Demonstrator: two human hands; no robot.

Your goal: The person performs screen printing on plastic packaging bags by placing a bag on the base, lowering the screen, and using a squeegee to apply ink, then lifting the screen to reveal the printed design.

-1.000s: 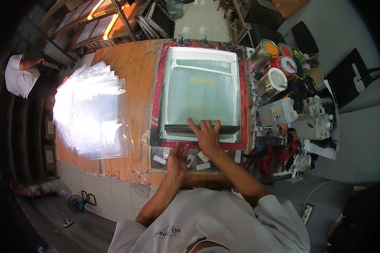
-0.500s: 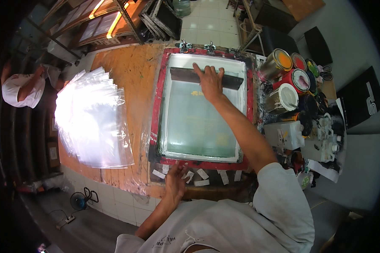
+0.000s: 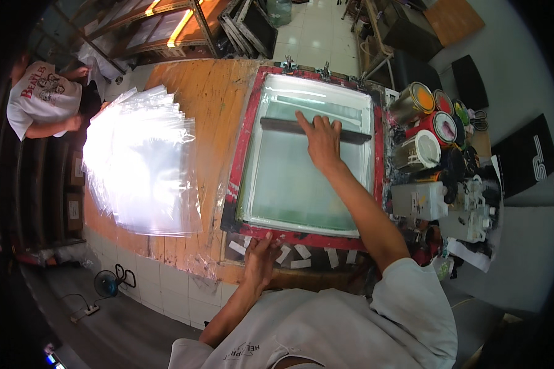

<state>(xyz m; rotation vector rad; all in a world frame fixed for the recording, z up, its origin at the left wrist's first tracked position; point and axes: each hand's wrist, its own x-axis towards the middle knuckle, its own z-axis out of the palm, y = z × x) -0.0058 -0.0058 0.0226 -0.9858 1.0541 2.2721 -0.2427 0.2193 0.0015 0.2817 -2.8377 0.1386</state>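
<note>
A screen-printing frame point(image 3: 246, 136) with red-taped borders and a pale greenish mesh point(image 3: 298, 184) lies on the table before me. Across the far part of the mesh stands a long dark squeegee point(image 3: 278, 125). My right hand point(image 3: 323, 144) grips it from above, near its middle, with the index finger stretched along it. At the frame's near edge is my left hand point(image 3: 260, 261), its fingertips closed against the rim and its palm partly hidden from view. Clamps point(image 3: 324, 69) sit along the frame's far side.
A fanned stack of clear plastic bags point(image 3: 144, 166) lies left on the wooden table point(image 3: 218, 92). Open paint cans point(image 3: 420, 150) and plastic jugs point(image 3: 420, 200) crowd the right side. White pieces point(image 3: 301, 251) lie below the frame. Another person point(image 3: 46, 98) stands far left.
The squeegee has come toward me, leaving mesh visible beyond it. My left hand has moved up to the near rim and its fingers have closed. The view has shifted slightly.
</note>
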